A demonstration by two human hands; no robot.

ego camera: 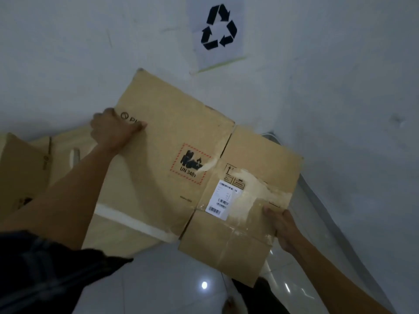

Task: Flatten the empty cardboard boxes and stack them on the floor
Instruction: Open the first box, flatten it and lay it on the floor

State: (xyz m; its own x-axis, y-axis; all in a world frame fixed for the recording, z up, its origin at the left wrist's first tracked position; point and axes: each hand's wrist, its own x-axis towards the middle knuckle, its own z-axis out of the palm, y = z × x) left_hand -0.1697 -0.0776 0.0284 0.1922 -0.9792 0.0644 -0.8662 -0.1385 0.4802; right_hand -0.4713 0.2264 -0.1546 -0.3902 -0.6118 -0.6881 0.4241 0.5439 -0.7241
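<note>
Two hands on one flattened cardboard box (172, 155), which I see held above the floor (163, 279) | left hand (114, 130) grip clamped at 10 o'clock edge | right hand (282, 227) clamped at 4 o'clock edge | more cardboard (25, 168), possibly flattened, at 9 o'clock.

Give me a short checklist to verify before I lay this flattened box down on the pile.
1. Box is flat: the flattened box looks collapsed, ok.
2. Left hand grip on the far left edge: ok.
3. Right hand grip on the near right edge: ok.
4. Loose tape on the box: peeling, not ok.
5. Pile underneath is lying flat: mostly hidden, cannot tell.
6. Floor beside the pile free: ok where visible.
</note>
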